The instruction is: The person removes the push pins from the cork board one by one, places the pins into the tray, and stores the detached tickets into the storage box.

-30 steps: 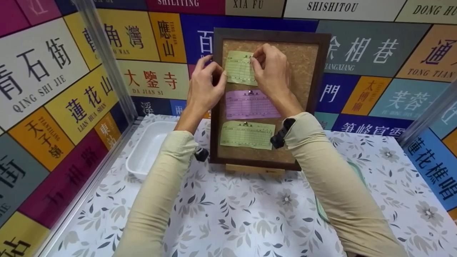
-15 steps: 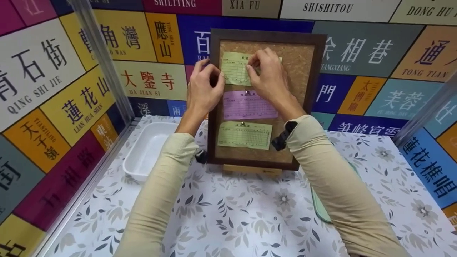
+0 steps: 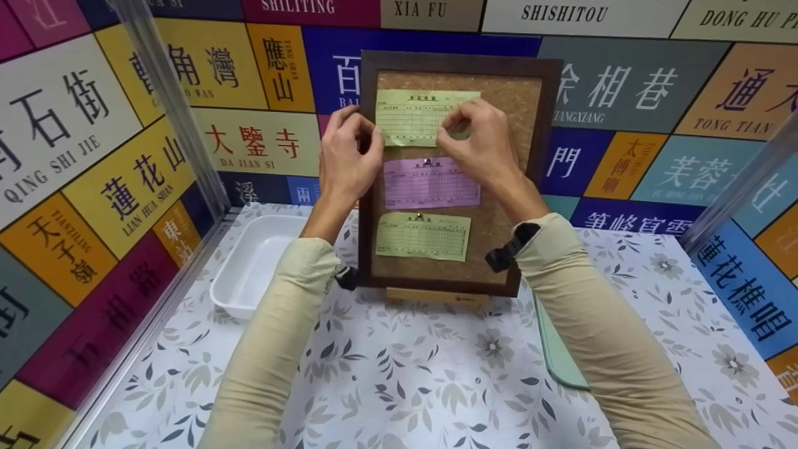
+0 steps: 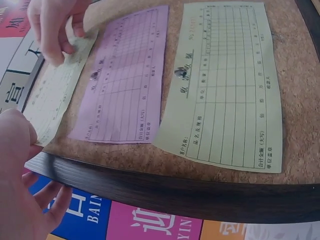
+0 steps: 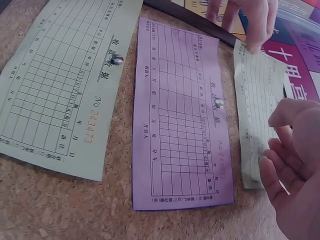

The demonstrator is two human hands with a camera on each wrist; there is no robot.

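A framed corkboard [image 3: 530, 187] leans upright on a small wooden stand, bearing three paper receipts. My left hand [image 3: 350, 153] is at its upper left edge, pinching the left end of the top green receipt [image 3: 399, 118] by the frame; its other fingers hang beyond the frame. My right hand [image 3: 483, 140], fingers loosely bent, is over the right half of that receipt, fingertips close to the paper; nothing shows between them in the right wrist view. Below are a purple receipt [image 3: 430, 187] and a lower green receipt [image 3: 421, 240], each with a silver pushpin at its heading.
A white plastic tray [image 3: 240, 268] stands left of the board on the flowered tablecloth [image 3: 399, 374]. The corner of a pale green tray [image 3: 561, 355] shows beside the right forearm. Walls of coloured name panels rise behind and at the sides.
My right hand has moved down from the top receipt's heading and slightly right, uncovering the heading and upper right part. My left hand stays at the receipt's left end. The view has shifted a little.
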